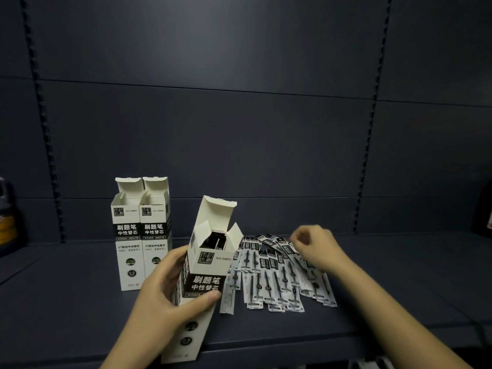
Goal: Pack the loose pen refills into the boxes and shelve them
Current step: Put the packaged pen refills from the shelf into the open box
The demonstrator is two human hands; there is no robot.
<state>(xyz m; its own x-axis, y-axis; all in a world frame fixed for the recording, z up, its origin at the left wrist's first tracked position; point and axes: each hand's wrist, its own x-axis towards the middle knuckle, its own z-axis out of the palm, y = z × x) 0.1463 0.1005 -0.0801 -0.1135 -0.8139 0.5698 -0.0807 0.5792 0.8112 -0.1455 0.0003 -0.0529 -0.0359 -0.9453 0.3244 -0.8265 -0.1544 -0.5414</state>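
Note:
My left hand (170, 286) grips a tall white refill box (205, 265), tilted toward me with its top flaps open and dark refills showing inside. To its right, several loose packaged pen refills (277, 278) lie fanned out on the dark shelf (372, 288). My right hand (316, 247) hovers over the far right of that pile with its fingers curled; whether it pinches a refill is unclear. Two more white boxes (141, 235) stand upright side by side at the back left, lids open.
The dark back panel (239, 129) rises behind the shelf, with slotted uprights (45, 123) on both sides. Some items (6, 222) sit at the far left edge, and another dark object (483, 214) at the far right. The shelf's front edge (292, 347) runs below my arms.

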